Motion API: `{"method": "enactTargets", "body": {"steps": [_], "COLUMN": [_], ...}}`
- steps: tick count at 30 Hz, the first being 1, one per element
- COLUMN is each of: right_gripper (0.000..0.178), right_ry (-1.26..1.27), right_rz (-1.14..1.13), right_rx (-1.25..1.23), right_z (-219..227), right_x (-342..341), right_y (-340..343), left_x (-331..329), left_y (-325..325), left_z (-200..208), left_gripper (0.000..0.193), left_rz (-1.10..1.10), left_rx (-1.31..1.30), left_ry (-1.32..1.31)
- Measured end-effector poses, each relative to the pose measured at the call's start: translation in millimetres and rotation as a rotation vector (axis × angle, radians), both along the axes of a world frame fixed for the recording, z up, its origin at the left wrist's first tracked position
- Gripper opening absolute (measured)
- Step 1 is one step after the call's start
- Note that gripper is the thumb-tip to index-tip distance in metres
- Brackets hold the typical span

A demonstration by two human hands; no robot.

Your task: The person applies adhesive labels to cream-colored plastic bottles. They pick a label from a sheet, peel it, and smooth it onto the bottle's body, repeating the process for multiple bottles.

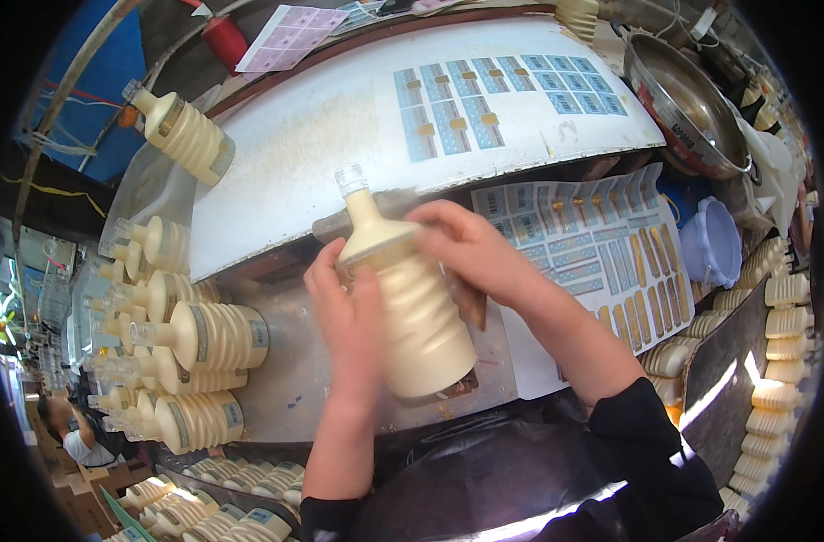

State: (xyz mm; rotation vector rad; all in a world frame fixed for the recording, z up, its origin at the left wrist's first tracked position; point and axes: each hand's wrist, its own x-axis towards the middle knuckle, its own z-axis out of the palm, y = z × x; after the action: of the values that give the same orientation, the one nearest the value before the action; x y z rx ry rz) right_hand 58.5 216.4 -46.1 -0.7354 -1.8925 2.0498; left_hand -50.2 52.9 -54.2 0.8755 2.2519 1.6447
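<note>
Cream ribbed plastic bottle (412,307) between both hands

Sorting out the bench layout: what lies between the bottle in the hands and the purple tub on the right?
In the head view, a sticker sheet lies between the cream ribbed bottle and the purple tub; the right hand crosses its near edge.
</note>
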Motion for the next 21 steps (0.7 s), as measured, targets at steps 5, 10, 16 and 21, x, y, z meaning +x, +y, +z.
{"method": "enactTargets", "body": {"steps": [5,10,16,21], "right_gripper": [0.032,0.035,0.036,0.038], "right_ry": [0.119,0.043,-0.015,-0.02], "right_rz": [0.025,-0.002,-0.037,-0.041], "right_rx": [0.104,0.129,0.156,0.147], "right_z": [6.9,17.5,19.9,20.4], "right_x": [-1.3,-2.6,-8.6,-8.2], "right_y": [0.9,-6.4,-10.9,-11.2], "left_x": [2.6,-0.2,1.6,2.0], "left_y": [0.6,2.1,7.5,7.0], "left_z": [2.8,4.6,9.2,8.2], "left_gripper": [0.043,0.042,0.043,0.045], "left_rz": [-0.088,-0.094,-0.054,-0.042], "left_rx": [0.114,0.225,0.141,0.145], "left_ry": [-0.274,-0.436,-0.432,-0.419]}}
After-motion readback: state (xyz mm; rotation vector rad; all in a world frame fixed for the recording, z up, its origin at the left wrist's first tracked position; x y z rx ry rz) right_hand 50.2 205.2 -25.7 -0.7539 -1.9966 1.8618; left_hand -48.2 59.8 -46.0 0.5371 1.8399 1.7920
